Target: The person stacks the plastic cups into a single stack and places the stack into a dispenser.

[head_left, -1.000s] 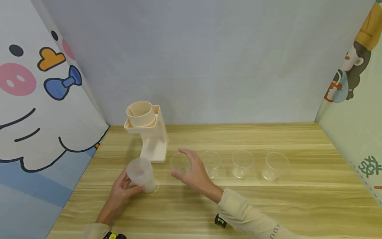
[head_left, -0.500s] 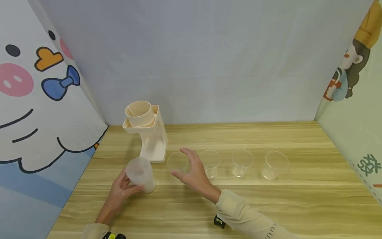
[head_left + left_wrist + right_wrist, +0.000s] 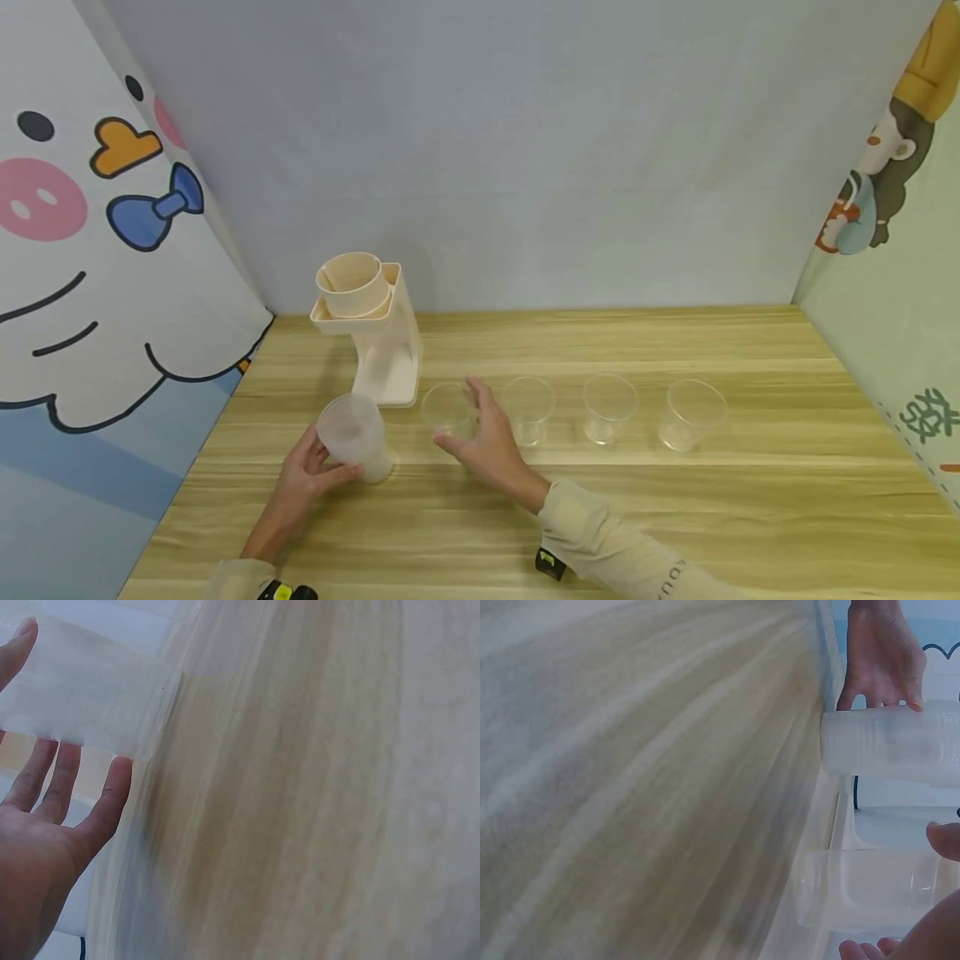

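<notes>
On the left, my left hand point(image 3: 303, 483) holds an upright stack of frosted plastic cups point(image 3: 352, 433), thumb on the near side. In the left wrist view its fingertips touch the stack's wall point(image 3: 90, 697) from below, opposite the thumb. My right hand point(image 3: 491, 442) stands beside a clear plastic cup point(image 3: 444, 412), with thumb and fingers spread around its near right side. The right wrist view has this clear cup point(image 3: 870, 889) between thumb and fingers, which look apart from it. Part of the cup is behind the hand in the head view.
Three more clear cups point(image 3: 528, 408), point(image 3: 609, 408), point(image 3: 692, 417) stand in a row to the right. A cream cup-dispenser-like stand point(image 3: 386, 358) with a round tube on top stands behind the stack. A pale wall point(image 3: 525, 167) rises behind the wooden table point(image 3: 675, 533).
My right hand has shifted slightly to the right, its fingers drawing back from the first clear cup. The left hand and its stack have stayed in place.
</notes>
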Motion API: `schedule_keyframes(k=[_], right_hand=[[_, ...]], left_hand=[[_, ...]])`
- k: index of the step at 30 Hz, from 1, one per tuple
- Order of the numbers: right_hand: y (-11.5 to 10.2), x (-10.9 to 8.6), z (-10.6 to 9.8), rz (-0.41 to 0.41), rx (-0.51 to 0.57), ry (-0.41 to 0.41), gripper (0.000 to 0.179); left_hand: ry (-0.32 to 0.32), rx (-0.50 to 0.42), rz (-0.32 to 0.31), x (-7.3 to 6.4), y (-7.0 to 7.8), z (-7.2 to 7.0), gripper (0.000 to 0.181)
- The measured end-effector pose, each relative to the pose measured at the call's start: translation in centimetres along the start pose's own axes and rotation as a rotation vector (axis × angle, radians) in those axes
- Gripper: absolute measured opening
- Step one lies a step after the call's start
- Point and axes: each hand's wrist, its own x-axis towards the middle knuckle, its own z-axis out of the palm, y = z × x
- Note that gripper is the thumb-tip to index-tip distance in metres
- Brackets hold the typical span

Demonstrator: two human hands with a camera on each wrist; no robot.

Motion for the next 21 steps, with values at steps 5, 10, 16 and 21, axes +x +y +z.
schedule_keyframes(k=[5,10,16,21], right_hand=[[0.70,0.03,0.44,0.004,0.035,0.021,0.078],[0.80,-0.04,0.64,0.008,0.067,0.042,0.071],[0.97,0.01,0.71,0.000,0.066,0.047,0.071],[0.74,-0.06,0.66,0.010,0.077,0.044,0.072]], left_hand=[[0.007,0.002,-0.015,0.01,-0.03,-0.01,0.081],[0.008,0.016,-0.020,0.03,0.09,0.06,0.079],[0.010,0.017,-0.027,-0.04,0.14,0.04,0.080],[0.008,0.014,-0.020,-0.12,0.12,0.00,0.080]])
